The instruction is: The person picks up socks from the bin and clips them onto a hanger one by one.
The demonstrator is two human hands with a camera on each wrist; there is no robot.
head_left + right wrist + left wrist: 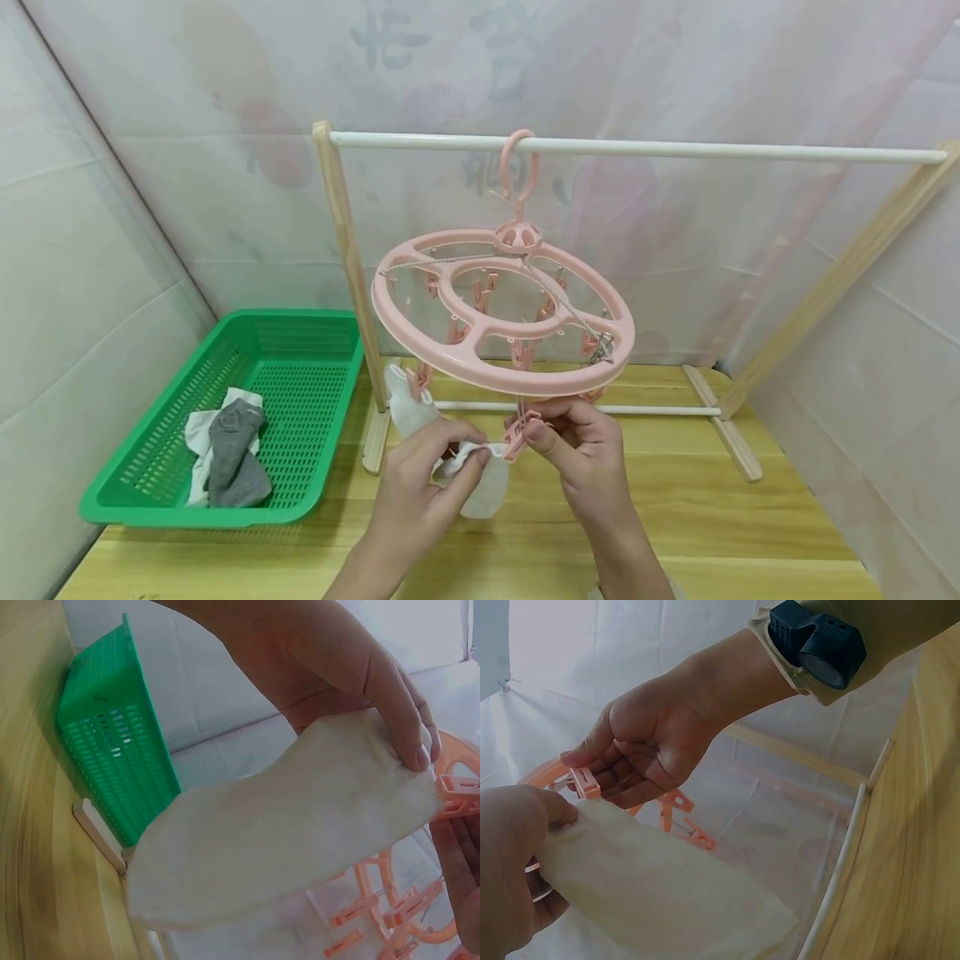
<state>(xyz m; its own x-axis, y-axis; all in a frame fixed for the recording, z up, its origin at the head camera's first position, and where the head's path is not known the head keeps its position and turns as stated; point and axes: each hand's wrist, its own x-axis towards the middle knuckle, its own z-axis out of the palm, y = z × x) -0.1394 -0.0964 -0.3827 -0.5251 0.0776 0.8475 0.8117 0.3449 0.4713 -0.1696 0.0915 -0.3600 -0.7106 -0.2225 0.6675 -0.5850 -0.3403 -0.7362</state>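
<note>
The left hand (420,475) pinches the white sock's (480,483) cuff at the table's front middle; the right hand (577,450) squeezes a pink clip (517,437) under the hanger (502,312). The cuff probably wants feeding deep between the clip's halves before easing off. A green basket (300,333) of socks sits at the table's (750,525) left edge; the rack (637,148) stands against pale sheeting.
</note>
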